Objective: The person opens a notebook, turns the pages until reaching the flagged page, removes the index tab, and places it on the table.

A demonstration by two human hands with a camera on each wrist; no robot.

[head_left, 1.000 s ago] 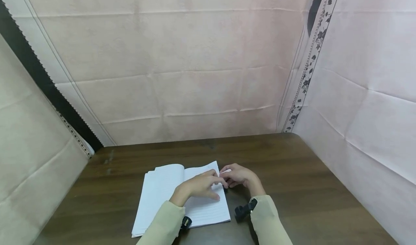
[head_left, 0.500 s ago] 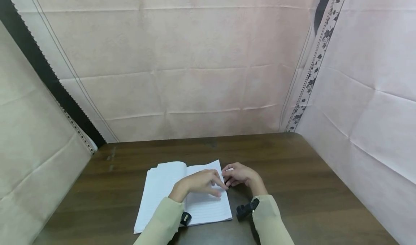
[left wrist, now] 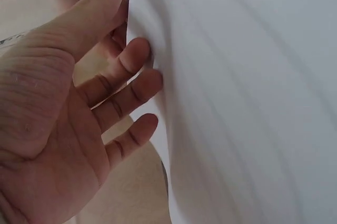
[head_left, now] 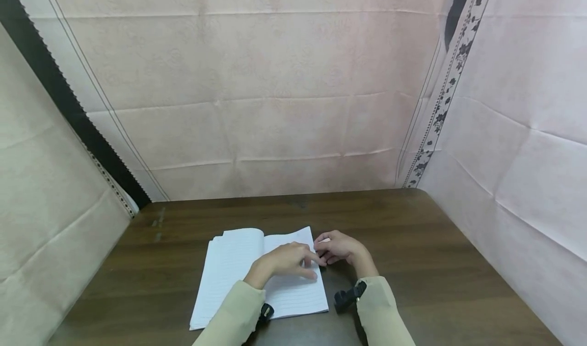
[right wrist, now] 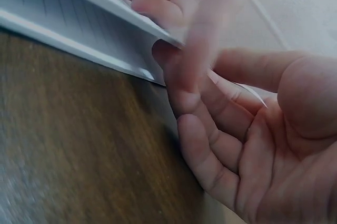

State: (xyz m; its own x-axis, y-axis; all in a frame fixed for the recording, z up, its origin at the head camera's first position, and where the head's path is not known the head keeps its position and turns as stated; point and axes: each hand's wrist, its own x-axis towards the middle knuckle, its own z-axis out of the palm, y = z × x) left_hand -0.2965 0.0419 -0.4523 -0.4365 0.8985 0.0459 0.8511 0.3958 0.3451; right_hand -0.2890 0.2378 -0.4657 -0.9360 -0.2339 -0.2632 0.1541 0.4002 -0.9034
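Note:
An open notebook (head_left: 229,274) with lined white pages lies on the table. Over its right page (head_left: 298,300) is my left hand (head_left: 286,259), palm down, fingers loosely bent. In the left wrist view, several fingertips of the left hand (left wrist: 68,108) touch the lifted page (left wrist: 242,103) near its edge, gripping nothing. At the right edge, my right hand (head_left: 341,246) pinches the page's corner, a white bit showing between thumb and fingers. The right wrist view has the right hand (right wrist: 253,124) with curled fingers, partly covered by a blurred finger of the left hand (right wrist: 171,2).
The brown wooden table (head_left: 412,264) extends around the notebook. Pale cloth walls (head_left: 275,91) enclose its back and both sides. A black wrist camera (head_left: 346,299) is strapped on the right wrist, and another (head_left: 266,312) on the left.
My left hand shifts slightly right, its index finger reaching closer to the right hand's fingers. The right hand keeps its pinch, and the head view has drifted a little.

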